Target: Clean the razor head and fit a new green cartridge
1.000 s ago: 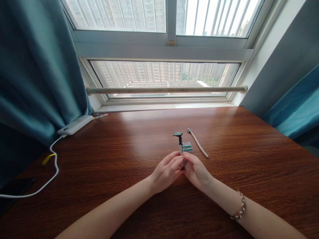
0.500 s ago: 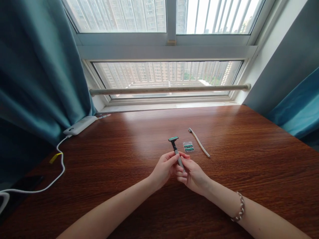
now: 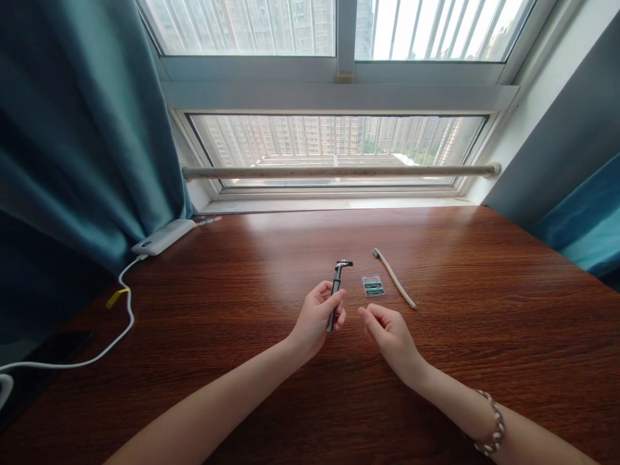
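Upright in my left hand [image 3: 312,321] is a safety razor [image 3: 336,279], its grey and black handle gripped between thumb and fingers. The razor's head is turned side-on and points right. My right hand [image 3: 391,336] is held apart to the right of the razor, thumb and fingers closed together with nothing visible in them. Just beyond that hand, a small clear case [image 3: 372,286] of green razor cartridges lies on the table. To the right of the case lies a white toothbrush [image 3: 396,281], head pointing away from me.
The brown wooden table [image 3: 271,258] runs up to a window with a white rail [image 3: 339,172]. At the back left a white power strip [image 3: 163,237] sits by the blue curtain [image 3: 92,116]. Its white cable [image 3: 132,316] trails down the left side, near a dark flat object [image 3: 53,361].
My right hand has let go of the razor and moved right. My left hand keeps hold, and the razor has turned so its head faces sideways. The view has shifted slightly.
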Motion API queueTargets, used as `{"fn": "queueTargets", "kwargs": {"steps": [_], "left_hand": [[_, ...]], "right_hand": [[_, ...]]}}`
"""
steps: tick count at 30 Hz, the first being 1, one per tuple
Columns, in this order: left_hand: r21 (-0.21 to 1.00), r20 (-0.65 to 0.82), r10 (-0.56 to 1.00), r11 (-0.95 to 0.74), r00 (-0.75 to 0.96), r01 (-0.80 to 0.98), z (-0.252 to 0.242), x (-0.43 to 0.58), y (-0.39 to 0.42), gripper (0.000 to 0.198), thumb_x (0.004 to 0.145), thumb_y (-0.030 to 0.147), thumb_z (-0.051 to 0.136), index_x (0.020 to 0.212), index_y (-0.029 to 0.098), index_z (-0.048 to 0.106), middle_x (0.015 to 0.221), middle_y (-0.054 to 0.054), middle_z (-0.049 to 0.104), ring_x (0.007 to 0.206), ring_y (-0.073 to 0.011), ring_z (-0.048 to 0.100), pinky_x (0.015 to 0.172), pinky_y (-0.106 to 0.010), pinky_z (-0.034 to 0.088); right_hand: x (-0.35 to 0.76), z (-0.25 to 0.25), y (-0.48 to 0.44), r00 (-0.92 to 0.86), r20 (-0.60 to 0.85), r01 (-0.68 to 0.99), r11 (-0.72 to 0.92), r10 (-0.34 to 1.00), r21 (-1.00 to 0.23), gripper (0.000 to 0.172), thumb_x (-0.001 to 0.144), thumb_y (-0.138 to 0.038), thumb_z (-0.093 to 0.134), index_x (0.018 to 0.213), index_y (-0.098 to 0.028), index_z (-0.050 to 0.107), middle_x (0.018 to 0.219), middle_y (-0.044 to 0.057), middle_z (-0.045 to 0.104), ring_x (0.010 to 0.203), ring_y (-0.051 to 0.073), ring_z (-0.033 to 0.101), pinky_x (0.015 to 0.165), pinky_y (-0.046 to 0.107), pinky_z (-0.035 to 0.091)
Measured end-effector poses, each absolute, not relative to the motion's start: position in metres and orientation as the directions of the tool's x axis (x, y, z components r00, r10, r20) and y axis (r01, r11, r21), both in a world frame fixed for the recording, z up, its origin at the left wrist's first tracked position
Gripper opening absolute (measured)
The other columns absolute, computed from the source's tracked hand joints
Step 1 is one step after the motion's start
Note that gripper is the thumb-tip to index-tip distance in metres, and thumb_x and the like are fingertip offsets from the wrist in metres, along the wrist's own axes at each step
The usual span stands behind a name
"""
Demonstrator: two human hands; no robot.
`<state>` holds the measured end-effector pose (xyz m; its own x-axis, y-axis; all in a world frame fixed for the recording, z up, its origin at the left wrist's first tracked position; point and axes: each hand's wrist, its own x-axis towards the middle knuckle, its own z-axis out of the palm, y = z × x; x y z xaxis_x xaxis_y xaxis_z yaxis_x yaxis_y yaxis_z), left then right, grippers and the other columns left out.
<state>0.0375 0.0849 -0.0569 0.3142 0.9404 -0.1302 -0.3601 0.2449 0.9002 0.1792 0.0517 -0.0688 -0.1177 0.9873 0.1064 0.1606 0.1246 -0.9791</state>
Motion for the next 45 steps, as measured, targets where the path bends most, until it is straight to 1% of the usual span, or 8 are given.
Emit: {"fn": "queueTargets", "kwargs": {"steps": [3,11,20,24,32,39,42,45], "left_hand": [[0.882,-0.159,0.903,0.312,0.399,-0.354,-0.055,0.037,0.082,0.029,0.074,0.039,0.058,0.078,0.02,0.037,0.057,0.008,0.046,0.035,-0.0008,0.03,0.035,-0.014,0.017],[0.688,-0.412,0.67,0.673,0.618,-0.272,-0.055,0.041,0.074,0.045,0.076,0.062,0.037,0.072,0.017,0.042,0.044,0.009,0.023,0.034,-0.0029,0.014,0.035,-0.017,0.008],[0.739,-0.378,0.672,0.634,0.637,-0.229,-0.051,0.037,0.077,0.054,0.075,0.065,0.035,0.051,0.017,0.03,0.04,0.008,0.019,0.033,-0.003,0.013,0.034,-0.017,0.008],[0.691,-0.325,0.637,0.665,0.699,-0.284,-0.045,0.033,0.079,0.053,0.074,0.067,0.036,0.056,0.017,0.032,0.04,0.009,0.017,0.032,-0.0031,0.008,0.031,-0.015,0.007],[0.612,-0.258,0.572,0.72,0.779,-0.326,-0.053,0.025,0.094,0.055,0.077,0.064,0.033,0.049,0.016,0.027,0.04,0.006,0.02,0.032,-0.0035,0.015,0.032,-0.016,0.01],[0.805,-0.261,0.75,0.516,0.607,-0.292,-0.056,0.028,0.093,0.048,0.081,0.055,0.035,0.053,0.016,0.036,0.041,0.006,0.024,0.036,-0.0046,0.017,0.036,-0.019,0.012],[0.88,-0.251,0.814,0.417,0.524,-0.227,-0.058,0.031,0.09,0.046,0.081,0.054,0.036,0.054,0.016,0.037,0.042,0.006,0.026,0.037,-0.0046,0.019,0.038,-0.02,0.013],[0.903,-0.252,0.826,0.388,0.504,-0.184,-0.06,0.032,0.088,0.046,0.081,0.053,0.035,0.054,0.016,0.036,0.043,0.006,0.024,0.038,-0.0048,0.019,0.039,-0.021,0.012]], "right_hand": [[0.185,-0.066,0.059,0.015,0.146,0.1,0.144,0.989,-0.985,0.02,0.078,-0.037,0.056,0.078,-0.017,0.057,0.066,-0.001,0.051,0.058,0.01,0.042,0.055,0.022,0.034],[0.18,-0.073,0.057,-0.136,0.075,-0.072,0.066,0.988,-0.995,0.03,0.083,-0.036,0.048,0.107,-0.022,0.06,0.077,0.0,0.047,0.058,0.009,0.039,0.05,0.022,0.031],[0.206,-0.059,0.077,-0.25,0.213,0.283,0.282,0.944,-0.917,0.029,0.084,-0.034,0.045,0.099,-0.019,0.065,0.073,0.002,0.055,0.069,0.014,0.051,0.065,0.026,0.041],[0.262,-0.067,0.119,0.146,0.249,0.761,0.053,0.957,-0.647,0.025,0.077,-0.034,0.05,0.087,-0.016,0.066,0.079,0.006,0.063,0.066,0.016,0.055,0.067,0.029,0.041],[0.286,-0.095,0.135,0.111,0.172,0.837,0.001,0.979,-0.547,0.021,0.067,-0.032,0.06,0.081,-0.018,0.066,0.067,0.003,0.063,0.063,0.017,0.057,0.063,0.028,0.041],[0.257,-0.074,0.114,0.129,0.286,0.841,0.047,0.95,-0.539,0.021,0.075,-0.027,0.053,0.091,-0.016,0.062,0.085,0.007,0.062,0.071,0.019,0.056,0.068,0.031,0.04],[0.226,-0.059,0.089,0.002,0.292,0.544,0.244,0.956,-0.803,0.019,0.08,-0.033,0.052,0.08,-0.018,0.063,0.074,0.004,0.062,0.066,0.016,0.056,0.062,0.027,0.042],[0.204,-0.05,0.066,0.005,0.38,0.406,0.345,0.925,-0.846,0.016,0.08,-0.031,0.054,0.077,-0.02,0.063,0.072,0.003,0.06,0.064,0.015,0.053,0.058,0.026,0.04]]}}
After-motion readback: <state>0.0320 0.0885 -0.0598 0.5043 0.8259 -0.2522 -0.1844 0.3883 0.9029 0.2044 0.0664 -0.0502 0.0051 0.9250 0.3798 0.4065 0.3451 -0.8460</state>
